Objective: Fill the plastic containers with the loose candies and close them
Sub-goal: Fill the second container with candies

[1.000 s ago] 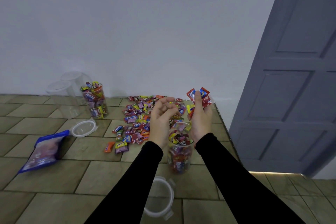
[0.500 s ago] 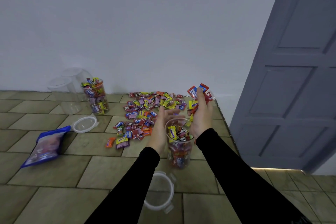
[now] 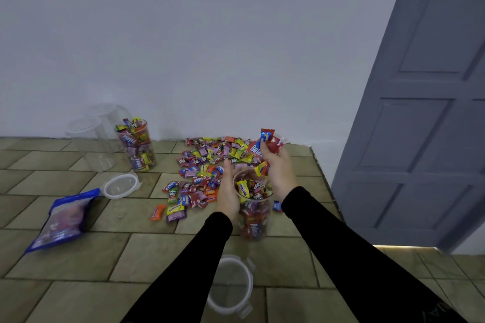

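My left hand (image 3: 227, 191) is wrapped around the left side of the clear plastic container (image 3: 252, 207) in front of me, thumb pointing up beside its rim, holding it upright on the tiled bench (image 3: 78, 265). That container is heaped with wrapped candies up to its mouth. My right hand (image 3: 279, 170) is raised just above and to the right of the rim, fingers curled in a closed grip on a bunch of red, blue and yellow wrapped candies (image 3: 266, 145) that stick out above my fingertips. Both my forearms are in black sleeves (image 3: 341, 249) and reach forward from the bottom of the view.

Beyond the container, the loose pile of colourful wrapped candies (image 3: 207, 165) spreads across the brown tiles up to the wall. A round clear lid with snap tabs (image 3: 231, 283) lies flat near me, between my arms. To the far left, a second clear container full of candies (image 3: 137, 145) stands open near the wall, with two empty clear containers (image 3: 90, 139) just beside it on its left. Another round clear lid (image 3: 120, 186) lies in front of them, and a blue plastic candy bag (image 3: 61, 220) lies flat next to that lid. A plain white wall (image 3: 210, 47) rises behind the bench, and a grey panelled door (image 3: 425, 126) fills the right side.
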Action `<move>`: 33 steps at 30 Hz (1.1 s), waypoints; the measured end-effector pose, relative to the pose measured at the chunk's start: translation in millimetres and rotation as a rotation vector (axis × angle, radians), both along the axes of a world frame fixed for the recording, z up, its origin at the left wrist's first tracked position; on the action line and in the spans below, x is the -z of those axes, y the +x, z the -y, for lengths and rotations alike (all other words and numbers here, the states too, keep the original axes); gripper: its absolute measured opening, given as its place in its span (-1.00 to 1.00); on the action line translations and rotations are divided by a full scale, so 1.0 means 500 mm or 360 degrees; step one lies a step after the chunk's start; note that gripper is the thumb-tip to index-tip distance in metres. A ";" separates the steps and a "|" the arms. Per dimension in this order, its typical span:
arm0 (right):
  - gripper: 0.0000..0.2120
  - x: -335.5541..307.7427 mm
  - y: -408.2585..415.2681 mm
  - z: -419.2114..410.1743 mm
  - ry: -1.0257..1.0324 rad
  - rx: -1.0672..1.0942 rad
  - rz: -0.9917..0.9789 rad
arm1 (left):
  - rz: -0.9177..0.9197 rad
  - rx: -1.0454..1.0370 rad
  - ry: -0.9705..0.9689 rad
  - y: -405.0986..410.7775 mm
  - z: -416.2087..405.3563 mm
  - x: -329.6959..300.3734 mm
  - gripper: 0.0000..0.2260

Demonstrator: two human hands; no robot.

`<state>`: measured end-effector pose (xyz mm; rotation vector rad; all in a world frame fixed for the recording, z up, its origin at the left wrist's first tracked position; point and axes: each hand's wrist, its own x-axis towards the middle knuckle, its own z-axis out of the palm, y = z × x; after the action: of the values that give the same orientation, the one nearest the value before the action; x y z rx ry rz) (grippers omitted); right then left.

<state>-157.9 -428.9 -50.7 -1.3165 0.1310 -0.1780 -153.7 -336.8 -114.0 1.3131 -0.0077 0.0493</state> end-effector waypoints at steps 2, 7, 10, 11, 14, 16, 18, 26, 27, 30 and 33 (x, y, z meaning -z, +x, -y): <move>-0.88 0.012 0.003 -0.006 -0.0109 0.0040 0.0048 | -0.0038 0.0004 -0.0008 0.002 -0.001 0.003 -0.36; -0.86 0.019 0.013 -0.016 0.0072 0.0111 0.0052 | -0.0040 0.0009 -0.0088 0.010 -0.004 0.005 -0.27; -0.80 0.022 0.014 -0.015 0.0092 0.0123 0.0052 | -0.0005 0.0006 -0.0028 0.018 -0.007 0.012 -0.21; -0.79 0.023 0.014 -0.014 0.0090 0.0130 0.0057 | -0.0004 0.0004 -0.0015 0.020 -0.009 0.015 -0.21; -0.80 0.025 0.014 -0.014 0.0063 0.0132 0.0075 | -0.0075 -0.0018 -0.0066 0.017 -0.007 0.005 -0.30; -0.81 0.024 0.013 -0.013 0.0001 0.0088 0.0124 | -0.0142 -0.0024 -0.0156 0.017 -0.006 0.003 -0.32; -0.81 0.022 0.009 -0.013 -0.0107 0.0041 0.0195 | -0.0164 -0.0016 -0.0179 0.015 -0.006 0.002 -0.34; -0.79 0.035 0.011 -0.014 -0.0353 -0.0052 0.0412 | -0.0116 -0.0010 -0.0192 0.026 -0.012 0.014 -0.30; -0.81 0.037 0.014 -0.015 -0.0441 -0.0022 0.0437 | -0.0130 -0.0004 -0.0210 0.026 -0.012 0.014 -0.27; -0.73 0.036 0.018 -0.019 -0.0637 -0.0017 0.0534 | -0.0128 -0.0011 -0.0162 0.023 -0.013 0.008 -0.31; -0.59 0.037 0.021 -0.021 -0.0742 -0.0021 0.0574 | -0.0119 0.0001 -0.0140 0.021 -0.014 0.003 -0.36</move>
<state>-147.3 -418.4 -69.0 -1.7233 -0.2396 -0.4508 -143.1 -330.0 -115.6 1.2264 0.0572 0.0001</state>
